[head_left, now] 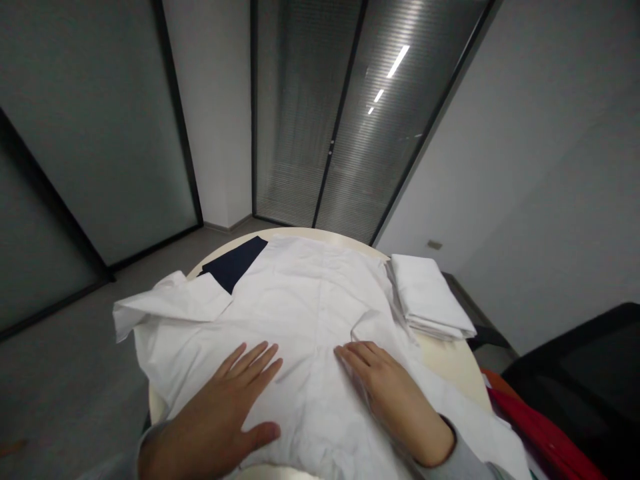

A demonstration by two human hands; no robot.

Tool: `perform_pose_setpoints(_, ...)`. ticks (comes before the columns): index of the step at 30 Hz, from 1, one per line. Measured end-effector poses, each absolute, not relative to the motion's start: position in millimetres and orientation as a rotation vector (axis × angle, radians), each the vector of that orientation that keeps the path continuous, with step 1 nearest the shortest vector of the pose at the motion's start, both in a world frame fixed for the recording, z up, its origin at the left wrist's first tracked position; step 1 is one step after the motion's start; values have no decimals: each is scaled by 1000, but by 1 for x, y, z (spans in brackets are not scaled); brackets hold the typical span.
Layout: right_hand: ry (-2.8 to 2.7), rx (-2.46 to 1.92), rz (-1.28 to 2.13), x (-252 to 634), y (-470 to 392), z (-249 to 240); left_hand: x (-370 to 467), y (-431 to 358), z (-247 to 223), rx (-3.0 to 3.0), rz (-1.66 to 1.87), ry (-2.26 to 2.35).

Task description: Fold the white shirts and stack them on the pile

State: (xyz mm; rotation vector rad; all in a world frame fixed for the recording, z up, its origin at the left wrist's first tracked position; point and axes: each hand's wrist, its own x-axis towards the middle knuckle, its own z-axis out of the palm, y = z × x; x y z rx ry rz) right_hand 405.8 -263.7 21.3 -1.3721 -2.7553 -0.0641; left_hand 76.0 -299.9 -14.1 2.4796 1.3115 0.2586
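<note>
A white shirt (295,307) lies spread over a round table, with one sleeve hanging past the left edge and wrinkles across its middle. My left hand (225,407) rests palm down on the cloth near the front, fingers spread and thumb out to the right. On the other side of the shirt's centre line, my right hand (385,387) touches the fabric with its fingers extended close together. Neither hand grips anything that I can see. Beneath the right palm, the cloth is hidden.
Folded white cloth (430,293) sits on the table (450,363) at the right edge. Dark navy fabric (237,263) lies at the far left. A black chair (585,380) and red fabric (545,420) are at the right. Glass partitions (305,120) and a wall stand behind.
</note>
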Motion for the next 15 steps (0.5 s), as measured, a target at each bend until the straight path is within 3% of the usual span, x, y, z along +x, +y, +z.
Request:
perform_pose_setpoints(8,-2437,-1841,-603,536,-312,15,63,-299,-28,2508,419,1256)
perform_pose_setpoints(11,-2281,-1821,-819,541,-341,21,62,-302,-28,2420,469,1127)
perform_pose_setpoints(15,-2715,-1405,-254,481,-353,38,61,-316,-33,2345,542,857)
